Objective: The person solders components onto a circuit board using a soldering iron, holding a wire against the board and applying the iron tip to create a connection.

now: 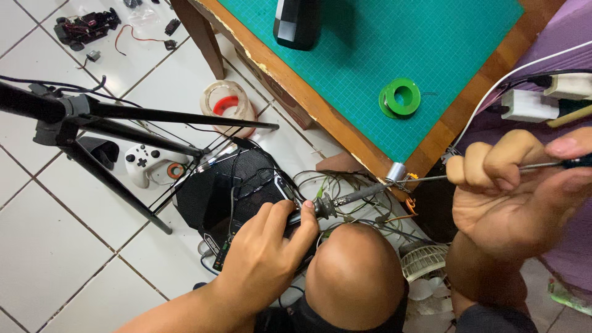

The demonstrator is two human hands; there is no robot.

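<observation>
My left hand (268, 250) grips the dark handle of a soldering iron (345, 198), low in the middle of the view. Its metal tip points right, toward a small silver cylinder (396, 171) at the wooden table's edge. My right hand (515, 194) is closed on a thin metal tool (431, 178) with a dark handle. The tool's far end touches that silver cylinder, which has orange wire bits beside it. My bare knee (354, 274) sits between the two hands.
A green cutting mat (431, 43) covers the wooden table (296, 86), with a green spool (401, 97) and a black block (297, 21) on it. On the tiled floor are a black speaker (216, 191), loose wires, a tripod (92, 123), a white game controller (143, 163), a tape roll (227, 106) and a small fan (424, 262).
</observation>
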